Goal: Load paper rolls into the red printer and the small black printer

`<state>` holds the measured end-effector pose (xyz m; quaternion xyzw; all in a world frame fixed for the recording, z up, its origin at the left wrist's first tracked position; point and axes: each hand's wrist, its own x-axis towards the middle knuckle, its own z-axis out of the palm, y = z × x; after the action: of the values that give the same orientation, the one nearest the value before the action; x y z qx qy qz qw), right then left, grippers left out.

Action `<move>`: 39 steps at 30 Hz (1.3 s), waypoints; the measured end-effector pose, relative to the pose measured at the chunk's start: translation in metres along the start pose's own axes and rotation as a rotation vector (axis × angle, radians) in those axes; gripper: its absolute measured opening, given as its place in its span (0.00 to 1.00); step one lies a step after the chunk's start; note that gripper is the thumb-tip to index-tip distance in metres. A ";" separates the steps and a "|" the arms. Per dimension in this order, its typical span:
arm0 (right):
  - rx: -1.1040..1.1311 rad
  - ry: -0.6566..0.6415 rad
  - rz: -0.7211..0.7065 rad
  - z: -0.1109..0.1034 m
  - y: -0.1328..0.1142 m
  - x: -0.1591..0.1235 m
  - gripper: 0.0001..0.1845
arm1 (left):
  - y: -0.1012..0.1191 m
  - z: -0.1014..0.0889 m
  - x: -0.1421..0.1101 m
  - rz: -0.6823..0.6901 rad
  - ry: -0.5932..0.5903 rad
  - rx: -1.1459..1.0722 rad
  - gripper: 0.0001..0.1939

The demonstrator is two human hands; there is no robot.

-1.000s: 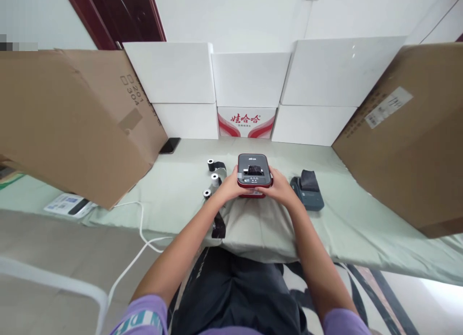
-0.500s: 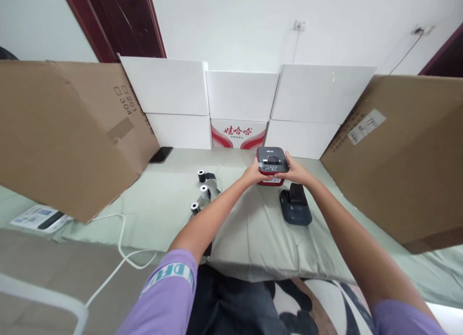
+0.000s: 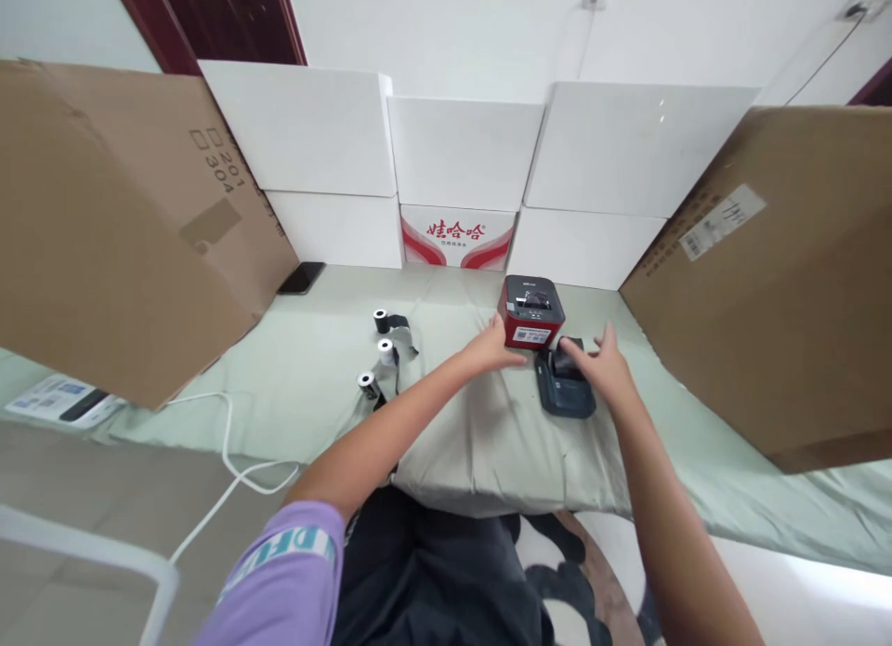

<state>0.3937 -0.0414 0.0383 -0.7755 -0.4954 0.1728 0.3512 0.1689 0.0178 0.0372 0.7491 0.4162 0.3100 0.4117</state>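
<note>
A red and black label printer [image 3: 533, 311] stands on the pale green cloth, near the white boxes. Just left of its front lies my left hand [image 3: 489, 349], fingers spread and holding nothing. My right hand [image 3: 605, 362] hovers open at the right side of a dark blue portable printer [image 3: 566, 390], its thumb close to the printer's raised black lid [image 3: 568, 356]; whether they touch I cannot tell. Off to the left, several small paper rolls stand or lie with dark strips trailing from them, among them a white roll [image 3: 386, 351].
White boxes [image 3: 464, 153] form a wall at the back. Large cardboard sheets flank the left [image 3: 125, 228] and right [image 3: 787, 302]. A black phone [image 3: 302, 278] lies at the left cardboard's edge. A white cable [image 3: 229, 441] hangs over the table's front left.
Both hands have let go of the red printer, which now rests upright on the cloth. My right hand has moved to the blue printer. The view has tilted slightly downward.
</note>
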 end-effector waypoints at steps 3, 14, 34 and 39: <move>-0.197 -0.036 0.019 0.009 0.007 -0.049 0.71 | 0.015 -0.001 -0.052 -0.064 -0.126 0.137 0.59; -0.128 -0.019 -0.175 0.065 -0.069 -0.127 0.65 | -0.004 0.009 -0.152 -0.168 0.229 -0.054 0.33; 0.608 -0.111 -0.121 0.129 -0.057 -0.132 0.55 | -0.037 0.019 -0.162 -0.171 0.538 -0.047 0.32; 0.667 -0.114 -0.075 0.137 -0.050 -0.143 0.48 | -0.035 0.019 -0.163 -0.190 0.500 0.076 0.31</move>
<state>0.2122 -0.1041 -0.0323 -0.5881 -0.4587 0.3552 0.5635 0.0961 -0.1217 -0.0220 0.6218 0.5848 0.4293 0.2951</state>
